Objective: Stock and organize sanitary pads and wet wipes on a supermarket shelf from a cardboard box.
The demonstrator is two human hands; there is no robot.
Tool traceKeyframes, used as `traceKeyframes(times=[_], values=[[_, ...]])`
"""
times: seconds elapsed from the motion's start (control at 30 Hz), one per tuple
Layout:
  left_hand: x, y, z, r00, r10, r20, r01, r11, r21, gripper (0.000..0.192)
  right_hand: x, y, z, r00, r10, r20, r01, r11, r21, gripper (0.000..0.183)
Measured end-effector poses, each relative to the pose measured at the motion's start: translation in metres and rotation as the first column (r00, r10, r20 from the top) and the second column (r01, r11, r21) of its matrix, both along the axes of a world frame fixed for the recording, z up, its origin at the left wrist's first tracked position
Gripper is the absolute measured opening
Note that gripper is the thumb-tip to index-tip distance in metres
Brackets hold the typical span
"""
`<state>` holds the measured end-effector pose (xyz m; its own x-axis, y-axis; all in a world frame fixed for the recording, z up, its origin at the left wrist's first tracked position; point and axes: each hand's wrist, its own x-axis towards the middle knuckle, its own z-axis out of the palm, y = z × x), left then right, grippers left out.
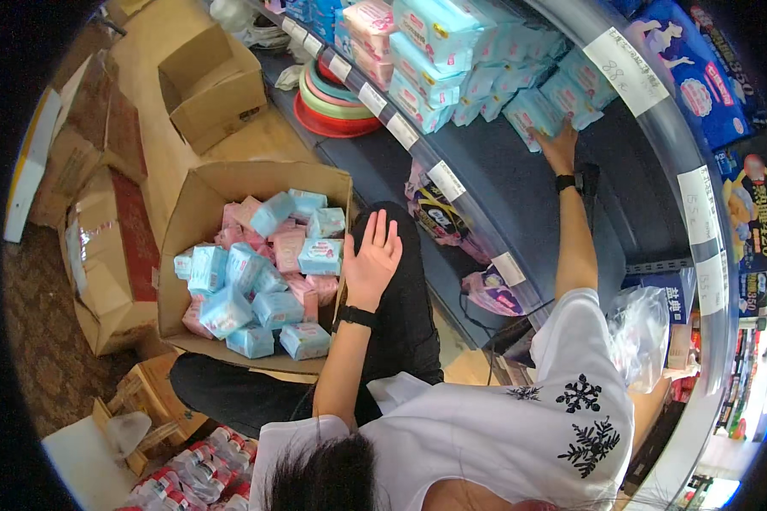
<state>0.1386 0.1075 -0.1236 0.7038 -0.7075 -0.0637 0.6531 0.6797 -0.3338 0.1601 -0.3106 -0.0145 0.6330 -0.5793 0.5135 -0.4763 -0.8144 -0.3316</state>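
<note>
My right hand (557,147) reaches onto the dark shelf, its thumb and fingers on the near end of a light blue soft pack (529,115). More blue packs lie against that one, and stacked blue packs (431,38) stand to its left. My left hand (372,259) is palm up with fingers apart and holds nothing. It lies over my knee, beside the right wall of an open cardboard box (172,268). Inside the box are loose small blue packs (278,310) and pink packs (289,249) in a jumbled heap.
A clear price-label rail (415,137) edges the shelf. Stacked coloured basins (332,121) sit on the lower shelf, with purple packages (495,290) farther along. An open carton (214,89) and a taped carton (112,262) stand on the floor. Red-capped bottles (195,469) lie behind my leg.
</note>
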Motion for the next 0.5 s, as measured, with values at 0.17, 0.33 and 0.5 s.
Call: traceKeyframes(times=[0.17, 0.33, 0.5], values=[[-0.004, 0.0, -0.008, 0.999, 0.007, 0.044, -0.012, 0.993, 0.116, 0.051, -0.008, 0.044, 0.01, 0.998, -0.055, 0.026, 0.053, 0.997, 0.06, 0.085], [-0.008, -0.007, -0.013, 0.991, -0.087, 0.101, 0.069, 0.984, 0.164, 0.049, -0.041, 0.13, 0.059, 0.954, 0.11, 0.278, -0.21, 0.909, 0.359, 0.069], [-0.006, 0.0, -0.076, 0.922, -0.036, 0.386, -0.146, 0.89, 0.433, 0.046, -0.046, 0.194, 0.111, 0.686, 0.421, 0.594, -0.702, 0.166, 0.693, 0.055]])
